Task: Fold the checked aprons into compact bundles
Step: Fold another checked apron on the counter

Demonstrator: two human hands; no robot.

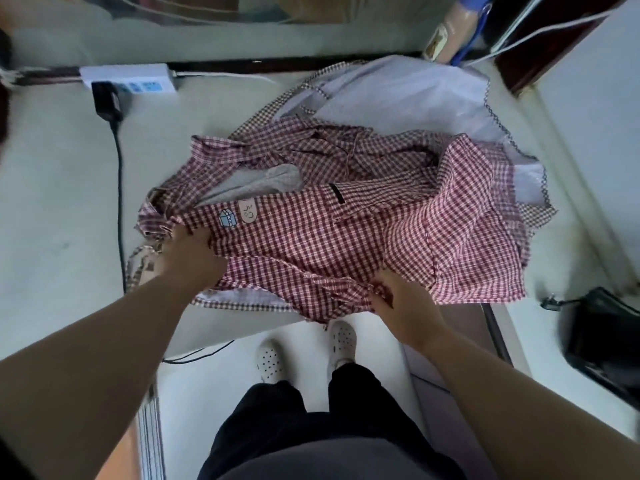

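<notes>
A red-and-white checked apron (pixel 311 237) lies crumpled on the pale table (pixel 59 209), with two small patches near its left side and a black tab in the middle. My left hand (pixel 188 252) grips its bunched left edge. My right hand (pixel 401 301) pinches a gathered fold at its near edge, by the table's front. A second apron (pixel 398 95), brown-checked with its pale lining up, lies spread behind and partly under the red one.
A white power strip (pixel 128 77) with a black plug (pixel 107 100) sits at the back left; its black cable (pixel 120 202) runs down the table's left part. A black bag (pixel 606 341) lies at the right. My feet in white shoes (pixel 304 348) stand below the table's edge.
</notes>
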